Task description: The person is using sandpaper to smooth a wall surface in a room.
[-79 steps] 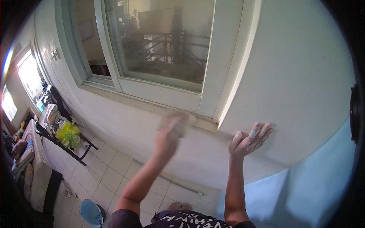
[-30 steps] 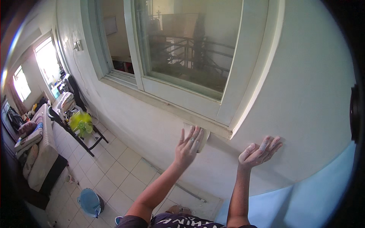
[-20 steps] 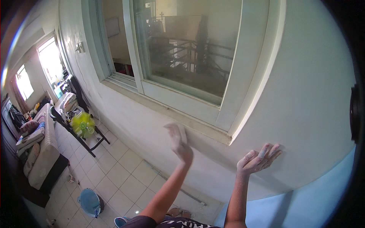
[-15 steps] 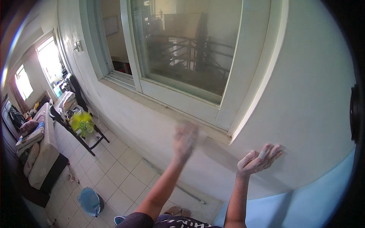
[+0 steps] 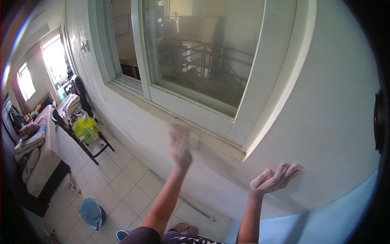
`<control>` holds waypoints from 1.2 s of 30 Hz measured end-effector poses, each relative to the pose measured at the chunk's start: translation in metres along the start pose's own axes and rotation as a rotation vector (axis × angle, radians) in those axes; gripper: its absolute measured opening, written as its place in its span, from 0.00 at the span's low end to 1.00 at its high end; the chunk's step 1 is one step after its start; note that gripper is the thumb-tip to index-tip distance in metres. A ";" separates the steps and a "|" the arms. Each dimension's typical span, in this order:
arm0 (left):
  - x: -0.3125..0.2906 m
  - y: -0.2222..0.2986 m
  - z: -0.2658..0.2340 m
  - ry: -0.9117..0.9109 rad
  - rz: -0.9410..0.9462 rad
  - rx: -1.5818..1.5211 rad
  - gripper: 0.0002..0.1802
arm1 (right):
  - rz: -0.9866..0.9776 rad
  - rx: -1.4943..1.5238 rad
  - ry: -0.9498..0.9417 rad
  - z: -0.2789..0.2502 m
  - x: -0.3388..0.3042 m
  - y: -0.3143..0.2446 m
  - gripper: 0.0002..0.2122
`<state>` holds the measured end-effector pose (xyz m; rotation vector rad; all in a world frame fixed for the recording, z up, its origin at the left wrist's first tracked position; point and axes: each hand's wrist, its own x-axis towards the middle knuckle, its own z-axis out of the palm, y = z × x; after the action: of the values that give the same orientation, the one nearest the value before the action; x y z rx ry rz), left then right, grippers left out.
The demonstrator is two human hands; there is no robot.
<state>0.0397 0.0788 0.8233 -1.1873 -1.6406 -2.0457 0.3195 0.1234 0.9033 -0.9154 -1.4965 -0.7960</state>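
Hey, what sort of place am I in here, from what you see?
Probably a living area in a home: there's what looks like a sofa piled with cushions, a yellow-green fan nearby, and a pale tiled floor.

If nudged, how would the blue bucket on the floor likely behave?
The blue bucket would probably slide rather than roll, standing mouth-up on smooth-looking floor tiles. Being open-topped, it might spill any contents if tipped; its weight is hard to judge.
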 end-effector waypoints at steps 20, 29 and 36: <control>0.034 -0.117 -0.032 0.717 -0.661 0.017 0.25 | 0.260 -0.119 0.046 0.022 -0.009 -0.070 0.31; 0.153 -0.330 -0.123 0.891 -1.082 -0.400 0.21 | 0.278 -0.153 0.145 0.053 -0.048 -0.158 0.29; 0.284 -0.507 -0.372 0.839 -0.719 -0.490 0.28 | 0.724 0.249 0.150 0.091 -0.050 -0.261 0.33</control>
<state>-0.6266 -0.0123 0.6693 0.3212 -1.2232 -2.8791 0.0486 0.0763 0.8464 -1.0785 -0.9906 -0.1395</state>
